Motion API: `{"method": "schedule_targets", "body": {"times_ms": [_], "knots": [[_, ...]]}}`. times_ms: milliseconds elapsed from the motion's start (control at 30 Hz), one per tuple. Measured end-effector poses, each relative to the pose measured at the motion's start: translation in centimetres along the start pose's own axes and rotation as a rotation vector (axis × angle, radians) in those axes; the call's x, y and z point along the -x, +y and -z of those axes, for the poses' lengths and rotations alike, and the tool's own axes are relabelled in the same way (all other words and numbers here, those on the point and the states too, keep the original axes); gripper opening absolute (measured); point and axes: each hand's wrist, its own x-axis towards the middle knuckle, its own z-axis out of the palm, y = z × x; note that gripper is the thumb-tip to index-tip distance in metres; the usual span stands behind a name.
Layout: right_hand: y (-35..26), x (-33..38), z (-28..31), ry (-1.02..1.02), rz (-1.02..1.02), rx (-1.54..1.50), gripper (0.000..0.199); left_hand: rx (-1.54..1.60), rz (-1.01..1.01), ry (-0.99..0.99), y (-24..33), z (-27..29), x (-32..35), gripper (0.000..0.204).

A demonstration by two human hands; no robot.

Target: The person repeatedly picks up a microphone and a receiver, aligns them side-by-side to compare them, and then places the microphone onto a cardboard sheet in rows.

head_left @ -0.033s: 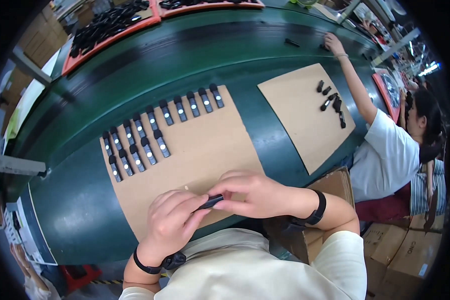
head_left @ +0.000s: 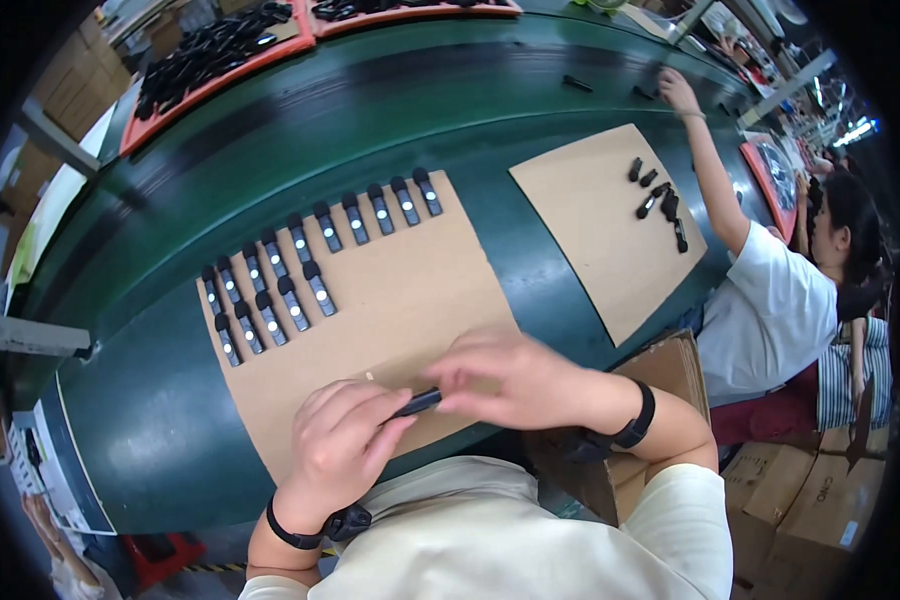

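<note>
The left hand [head_left: 342, 432] is pinching a slim black device [head_left: 420, 402] over the near part of a cardboard sheet [head_left: 400, 310]; the right hand [head_left: 505, 378] is blurring at its right end, grip impossible to tell. Orange-red trays [head_left: 232, 87] are holding heaped black pieces [head_left: 210, 58].

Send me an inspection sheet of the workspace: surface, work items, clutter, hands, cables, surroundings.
Surface: green tabletop, with a cardboard sheet before the person.
Work items: dark piece in hand; small black devices in two rows on the sheet.
Clutter: loose black pieces on a second sheet.
Hands: left hand grips the dark piece; right hand blurred near its other end, contact unclear.
Cables: nothing seen.
Surroundings: co-worker and cardboard boxes at right.
</note>
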Motion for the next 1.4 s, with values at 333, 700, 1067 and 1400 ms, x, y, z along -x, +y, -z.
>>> {"method": "schedule_targets", "body": {"times_ms": [333,700,1067,1400], "knots": [[24.4,13.1,19.2,0.886,-0.256,0.972,0.03,0.092,0.301,0.25,-0.1,1.4,2.7,0.026],[24.9,14.8,20.9,1.007,-0.802,0.423,0.033,0.142,0.382,0.269,0.1,1.7,3.4,0.025],[0.2,3.8,-0.3,0.411,-0.194,-0.458,0.024,0.358,0.339,0.227,0.5,1.6,2.5,0.025],[-2.2,0.7,-6.5,0.252,0.052,-0.574,0.027,0.373,0.362,0.249,1.3,3.2,4.8,0.026]]}}
